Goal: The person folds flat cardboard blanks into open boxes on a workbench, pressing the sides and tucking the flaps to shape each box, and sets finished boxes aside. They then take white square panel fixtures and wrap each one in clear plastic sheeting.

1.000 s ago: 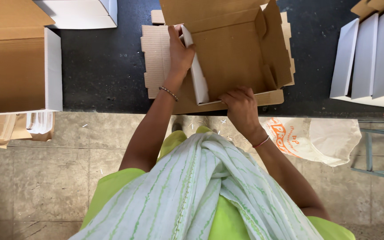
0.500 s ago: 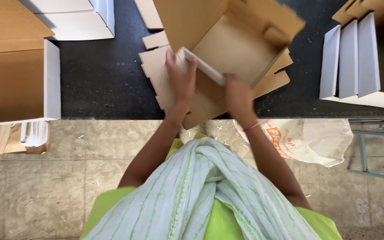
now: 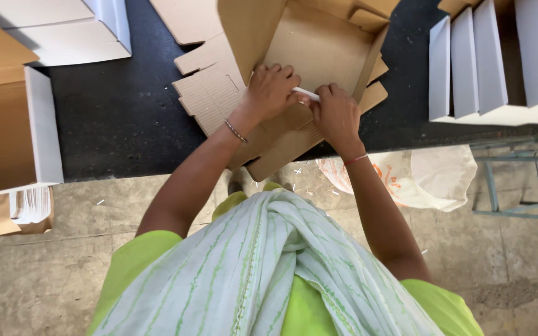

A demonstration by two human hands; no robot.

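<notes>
L hand (image 3: 273, 90) & R hand (image 3: 336, 115) both curled tight on cardboard box (image 3: 319, 46) flap edge, fingers pressing it.

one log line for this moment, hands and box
left hand: pressing box flap | right hand: gripping flap edge | box: half folded, on flat cardboard | table: dark

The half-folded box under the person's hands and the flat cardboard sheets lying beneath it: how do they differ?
The half-folded box has walls standing up around a base; the flat cardboard sheets lie unfolded on the black table. Both hands, left hand and right hand, press on the box's near white-faced edge; nobody touches the sheets. The box sits on top, the sheets stacked underneath. Both are brown corrugated cardboard.
</notes>
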